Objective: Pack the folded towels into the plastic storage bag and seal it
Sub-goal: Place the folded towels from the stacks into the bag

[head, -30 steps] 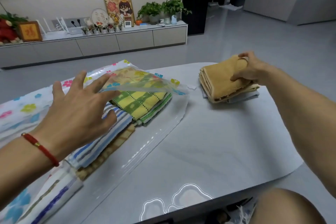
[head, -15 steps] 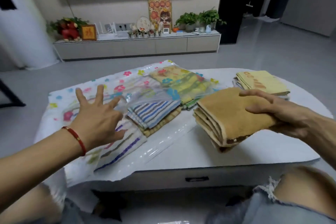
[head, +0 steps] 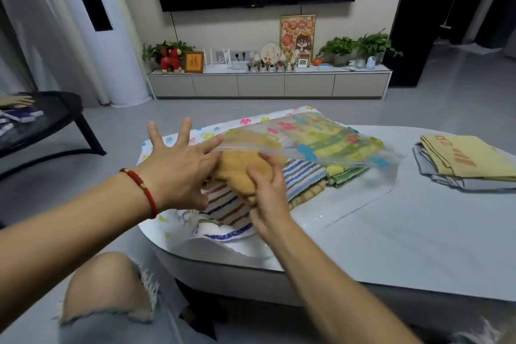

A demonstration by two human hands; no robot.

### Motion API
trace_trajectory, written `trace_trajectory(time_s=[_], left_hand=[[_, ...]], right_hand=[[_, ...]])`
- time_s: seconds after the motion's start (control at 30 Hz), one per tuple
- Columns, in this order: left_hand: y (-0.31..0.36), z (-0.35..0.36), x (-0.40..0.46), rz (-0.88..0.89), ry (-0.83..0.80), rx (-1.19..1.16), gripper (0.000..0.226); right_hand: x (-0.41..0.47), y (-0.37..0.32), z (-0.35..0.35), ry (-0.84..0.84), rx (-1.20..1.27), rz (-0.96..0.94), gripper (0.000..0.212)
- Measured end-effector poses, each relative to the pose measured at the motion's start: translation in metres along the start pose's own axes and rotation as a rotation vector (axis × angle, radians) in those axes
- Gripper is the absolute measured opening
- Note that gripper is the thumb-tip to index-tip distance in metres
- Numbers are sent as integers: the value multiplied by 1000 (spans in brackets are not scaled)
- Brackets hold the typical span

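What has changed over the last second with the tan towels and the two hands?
The right hand lifted the tan towel stack off the pile at the right and carried it left; it now pushes it into the mouth of the plastic bag. The left hand went from hovering to holding the bag's top flap up. The striped towels stayed in the bag, and the yellow towel pile stayed on the table.

Bare forearms, no sleeves in sight. Round the wrist of the left hand point(head: 178, 167), a thin red cord bracelet point(head: 141, 190) with a small gold bead at its middle. Nothing worn on the right hand point(head: 266, 190) or its wrist. At seven o'clock in the view, pale blue denim shorts point(head: 117, 327), hem torn and frayed into white threads above a bare knee.
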State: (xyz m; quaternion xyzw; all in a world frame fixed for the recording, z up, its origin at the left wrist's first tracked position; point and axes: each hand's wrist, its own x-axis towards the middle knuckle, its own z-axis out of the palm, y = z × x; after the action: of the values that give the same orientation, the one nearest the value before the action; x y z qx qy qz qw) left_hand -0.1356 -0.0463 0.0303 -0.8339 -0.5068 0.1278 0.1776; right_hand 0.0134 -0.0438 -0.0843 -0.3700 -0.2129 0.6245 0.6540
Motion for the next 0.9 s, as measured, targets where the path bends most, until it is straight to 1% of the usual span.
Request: trace_trajectory(time_s=[0.03, 0.07, 0.13, 0.17, 0.2, 0.27, 0.3, 0.33, 0.43, 0.47, 0.53, 0.57, 0.63, 0.67, 0.7, 0.73, 0.8, 0.83, 0.9], left_hand=[[-1, 0, 0, -1, -10, 0, 100], [-2, 0, 0, 1, -16, 2, 101], [-1, 0, 1, 13, -33, 3, 104], [0, 2, 1, 18, -46, 3, 104], [2, 4, 1, 22, -54, 0, 104], [2, 8, 1, 24, -41, -9, 101], [2, 10, 1, 24, -32, -13, 99], [1, 11, 1, 25, -29, -19, 99], [2, 15, 0, 35, -33, -21, 101], [4, 17, 0, 39, -32, -19, 103], [10, 20, -1, 37, -27, -33, 106], [12, 21, -1, 33, -20, -37, 104], [17, 21, 2, 27, 15, -49, 96], [21, 21, 5, 27, 38, -66, 93], [25, 21, 8, 28, 63, -85, 91], [30, 19, 13, 31, 84, -102, 91], [44, 15, 25, 50, 118, -123, 91], [52, 14, 33, 62, 133, -131, 91], [71, 10, 52, 84, 153, -142, 86]], right_hand=[[1, 19, 4, 1, 2, 58, 42], [-2, 37, 6, -26, -51, 139, 43], [-8, 62, 7, -92, -255, 272, 41], [-9, 70, 7, -109, -334, 290, 40], [-8, 74, 7, -115, -371, 258, 41], [-1, 76, 6, -125, -374, 130, 44], [0, 74, 6, -144, -369, 109, 44], [-1, 72, 4, -164, -403, 127, 43], [-4, 68, -10, -242, -673, 255, 51], [-3, 64, -18, -274, -702, 264, 52], [-1, 52, -30, -302, -752, 210, 53], [0, 45, -35, -286, -821, 153, 52], [1, 34, -47, -204, -1045, -1, 50], [0, 31, -54, -201, -1145, -39, 50], [-2, 26, -60, -240, -1199, -40, 53], [-4, 20, -66, -300, -1190, -13, 54], [-7, -2, -77, -376, -1168, 22, 49], [-6, -17, -84, -383, -1203, -7, 44], [-3, -53, -105, -381, -1353, -86, 36]])
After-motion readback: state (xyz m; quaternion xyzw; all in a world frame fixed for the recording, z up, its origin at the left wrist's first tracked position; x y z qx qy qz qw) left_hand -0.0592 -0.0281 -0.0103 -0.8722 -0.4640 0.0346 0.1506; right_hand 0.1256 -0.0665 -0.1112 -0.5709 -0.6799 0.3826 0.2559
